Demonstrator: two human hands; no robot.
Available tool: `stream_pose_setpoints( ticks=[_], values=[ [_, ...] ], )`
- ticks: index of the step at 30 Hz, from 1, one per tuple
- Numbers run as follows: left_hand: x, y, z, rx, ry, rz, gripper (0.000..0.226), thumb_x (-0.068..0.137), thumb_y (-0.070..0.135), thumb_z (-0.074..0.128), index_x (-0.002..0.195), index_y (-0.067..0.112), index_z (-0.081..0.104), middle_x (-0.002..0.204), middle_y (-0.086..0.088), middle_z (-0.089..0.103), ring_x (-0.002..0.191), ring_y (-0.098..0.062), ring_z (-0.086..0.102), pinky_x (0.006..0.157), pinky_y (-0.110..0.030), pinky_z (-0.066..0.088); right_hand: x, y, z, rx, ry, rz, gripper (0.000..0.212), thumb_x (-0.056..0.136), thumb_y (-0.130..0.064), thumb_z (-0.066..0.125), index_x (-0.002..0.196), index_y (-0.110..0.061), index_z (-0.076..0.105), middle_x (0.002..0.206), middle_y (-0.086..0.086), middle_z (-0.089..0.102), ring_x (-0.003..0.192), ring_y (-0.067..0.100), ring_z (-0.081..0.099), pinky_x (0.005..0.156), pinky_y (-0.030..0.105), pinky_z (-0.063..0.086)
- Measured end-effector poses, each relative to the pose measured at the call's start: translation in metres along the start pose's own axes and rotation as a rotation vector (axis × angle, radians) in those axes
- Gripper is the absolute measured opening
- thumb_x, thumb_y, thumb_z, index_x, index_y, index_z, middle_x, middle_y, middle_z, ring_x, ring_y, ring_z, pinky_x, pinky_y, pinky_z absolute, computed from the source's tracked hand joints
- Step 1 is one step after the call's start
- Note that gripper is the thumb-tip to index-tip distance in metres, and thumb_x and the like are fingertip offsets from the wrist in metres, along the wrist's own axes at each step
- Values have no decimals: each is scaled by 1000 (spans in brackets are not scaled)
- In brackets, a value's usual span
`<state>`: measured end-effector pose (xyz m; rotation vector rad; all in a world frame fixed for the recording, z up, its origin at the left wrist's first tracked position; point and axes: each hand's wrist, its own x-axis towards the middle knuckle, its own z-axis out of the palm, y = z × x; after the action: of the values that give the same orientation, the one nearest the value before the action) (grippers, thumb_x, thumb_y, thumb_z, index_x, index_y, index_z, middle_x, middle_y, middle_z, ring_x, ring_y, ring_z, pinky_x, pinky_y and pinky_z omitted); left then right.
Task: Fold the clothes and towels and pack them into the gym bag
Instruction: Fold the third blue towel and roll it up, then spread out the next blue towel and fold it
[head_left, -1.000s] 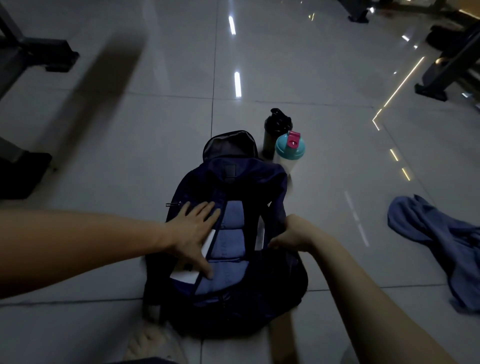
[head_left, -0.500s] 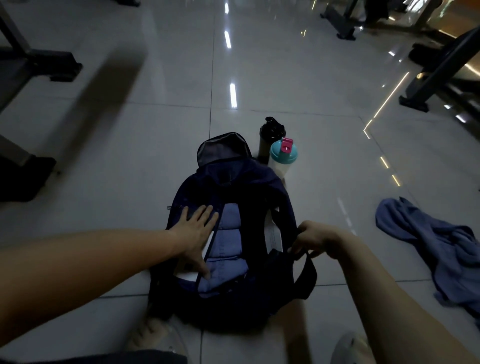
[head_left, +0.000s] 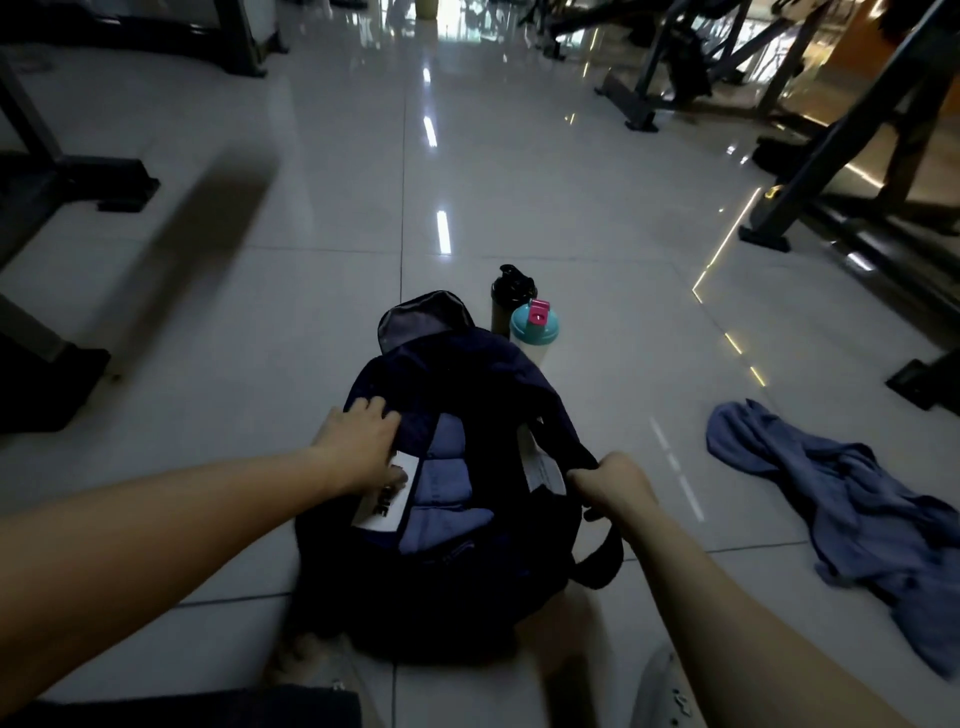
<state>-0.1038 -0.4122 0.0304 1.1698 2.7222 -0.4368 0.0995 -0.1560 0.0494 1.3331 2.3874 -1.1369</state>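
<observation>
Pressing the left hand (head_left: 358, 441), fingers laid nearly flat, on the gym bag (head_left: 457, 587) at its 10 o'clock shoulder; gripping a dark strap (head_left: 605, 561) in the curled right hand (head_left: 613, 483) at the bag's 3 o'clock. Sitting mid-floor (head_left: 571, 208), just short of two shaker bottles (head_left: 534, 325) at 12 o'clock. Judging the bag soft and slumping (probably light), so best taken by strap or top rim. Eyeing the blue garment (head_left: 852, 499), crumpled well apart at 3 o'clock: limp, easily bunched, best pinched at two corners.

Both bare forearms reach forward, the left hand (head_left: 358, 447) lying palm-down with fingers loosely bent, the right hand (head_left: 615, 486) clenched knuckles-up around a backpack strap (head_left: 569, 439).
</observation>
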Motion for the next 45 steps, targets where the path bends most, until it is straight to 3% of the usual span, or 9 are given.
stream_pose_setpoints(
  ticks=[2,6,10,15,23,33,38,41,45],
  values=[
    [-7,2,-8,-73,-28,-111,72,82,72,58,127,16,46,129,-9,54,118,-30,55,89,-41,47,-4,0,5,37,-22,-11,30,74,-25,59,92,-1,61,82,14,72,60,24,74,53,29,48],
    [-12,9,7,-108,-398,-103,87,75,90,48,129,22,57,128,-7,63,112,-28,62,87,-34,49,-7,10,16,265,-186,21,28,84,-15,58,103,5,61,92,19,67,76,33,72,64,37,48],
    [-29,29,15,-343,-600,-109,68,80,75,63,120,20,63,114,-5,68,99,-25,64,81,-30,51,-7,17,29,180,-200,-41,23,83,-14,61,95,5,63,86,18,66,77,33,69,60,37,45],
    [-41,29,34,-432,-524,-241,67,82,67,67,126,17,62,119,-4,68,105,-23,66,83,-27,51,-9,12,41,39,-138,-126,24,78,-12,61,67,-13,40,62,5,43,57,21,44,54,33,33],
    [-34,31,3,-647,-190,-280,55,83,67,51,99,17,65,88,-3,66,79,-24,64,64,-30,47,-7,7,15,218,-178,-96,14,81,-20,59,84,-7,58,77,11,60,67,26,59,59,32,38],
    [-52,38,50,-435,-419,-280,108,63,82,72,138,10,40,132,-10,57,116,-29,60,89,-36,53,-11,15,19,-40,-30,-73,23,73,-23,57,85,-4,63,70,11,72,62,24,71,56,30,50],
    [-36,33,8,-415,-528,-170,80,63,82,71,114,20,62,104,1,67,96,-21,67,76,-28,53,-11,14,23,-98,-46,-170,14,76,-24,57,75,-11,51,71,9,63,63,27,61,57,32,44],
    [-26,32,-32,-320,-467,-109,75,70,82,65,103,15,59,102,-1,66,95,-25,66,81,-32,54,-20,8,21,-100,-27,-207,27,85,-33,63,91,-10,51,81,5,59,72,24,57,61,34,41],
    [-9,50,-100,-389,-244,-60,48,79,65,66,83,18,59,76,-1,61,72,-23,62,62,-30,48,-39,5,-6,-171,-4,-226,42,91,-38,64,119,-8,51,109,9,59,100,30,60,76,34,41]
  ],
)
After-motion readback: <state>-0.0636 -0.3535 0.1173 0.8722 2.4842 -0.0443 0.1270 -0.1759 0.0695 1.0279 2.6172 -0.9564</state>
